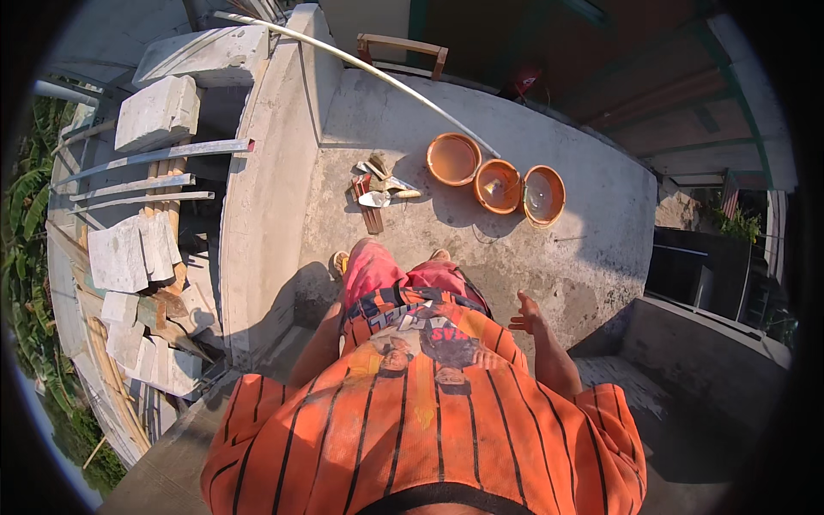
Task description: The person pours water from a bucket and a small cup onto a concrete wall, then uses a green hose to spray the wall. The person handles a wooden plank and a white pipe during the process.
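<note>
My right hand [528, 314] is held out beside my hip, fingers apart, with nothing in it. My left hand is out of view; only the forearm shows, running down behind my shirt and thigh. On the concrete floor ahead of my feet lies a pile of masonry hand tools, among them a trowel [374, 199] and a reddish-brown bar [369, 216]. To its right stand three orange buckets in a row. The left bucket [453, 159] holds murky water, the middle bucket [497, 187] contains something shiny, and the right bucket [544, 196] has cloudy liquid inside.
A long white pipe [373, 74] slants from the low wall [257, 187] to the floor near the buckets. Beyond that wall are pale blocks [118, 256], metal channels [154, 161] and bamboo poles. A wooden frame [403, 45] stands at the back. A thin rod [570, 239] lies right of the buckets.
</note>
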`<action>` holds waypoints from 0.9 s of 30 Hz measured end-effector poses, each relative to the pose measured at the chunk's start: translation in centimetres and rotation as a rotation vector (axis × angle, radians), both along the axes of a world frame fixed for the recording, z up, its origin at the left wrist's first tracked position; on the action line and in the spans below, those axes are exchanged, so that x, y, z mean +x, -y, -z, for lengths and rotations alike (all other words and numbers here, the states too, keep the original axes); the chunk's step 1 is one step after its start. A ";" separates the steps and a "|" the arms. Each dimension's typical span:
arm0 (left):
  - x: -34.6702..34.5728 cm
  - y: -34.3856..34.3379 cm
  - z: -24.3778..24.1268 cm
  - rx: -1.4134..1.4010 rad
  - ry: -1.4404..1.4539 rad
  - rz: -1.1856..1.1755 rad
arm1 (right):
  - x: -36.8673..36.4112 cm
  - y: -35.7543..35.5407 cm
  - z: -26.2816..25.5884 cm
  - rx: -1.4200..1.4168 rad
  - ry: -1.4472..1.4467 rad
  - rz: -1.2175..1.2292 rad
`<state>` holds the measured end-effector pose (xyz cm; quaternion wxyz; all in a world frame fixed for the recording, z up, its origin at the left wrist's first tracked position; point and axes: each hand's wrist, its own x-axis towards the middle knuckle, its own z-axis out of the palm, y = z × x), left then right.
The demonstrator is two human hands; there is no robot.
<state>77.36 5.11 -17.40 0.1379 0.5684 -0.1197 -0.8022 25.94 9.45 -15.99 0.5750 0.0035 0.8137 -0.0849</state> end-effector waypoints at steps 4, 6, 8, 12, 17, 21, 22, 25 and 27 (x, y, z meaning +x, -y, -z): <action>-6.1 6.3 -3.6 -0.080 0.005 0.139 | 3.0 -8.5 6.0 0.164 0.125 0.208; -8.4 9.5 -3.5 -0.083 0.023 0.187 | 4.4 -9.1 5.7 0.099 0.171 0.226; -9.8 14.2 -1.0 -0.065 0.033 0.287 | 6.4 -8.4 5.2 0.023 0.190 0.290; -10.1 21.6 3.8 -0.073 0.395 0.259 | 3.5 -6.2 1.5 -0.015 0.148 0.237; -8.8 39.4 12.4 -0.181 0.475 -0.008 | 2.8 -6.2 -4.3 0.058 0.045 0.295; -8.2 53.1 21.7 -0.132 0.467 -0.310 | 3.3 -5.4 -7.7 0.225 -0.025 0.347; -7.8 56.2 23.5 -0.141 0.437 -0.421 | 3.6 -4.9 -8.1 0.266 -0.037 0.359; -9.3 63.1 26.1 -0.168 0.344 -0.622 | 4.7 -2.9 -7.7 0.386 -0.042 0.387; -9.6 66.7 29.0 -0.100 0.334 -0.748 | 4.6 -0.7 -7.0 0.439 -0.039 0.390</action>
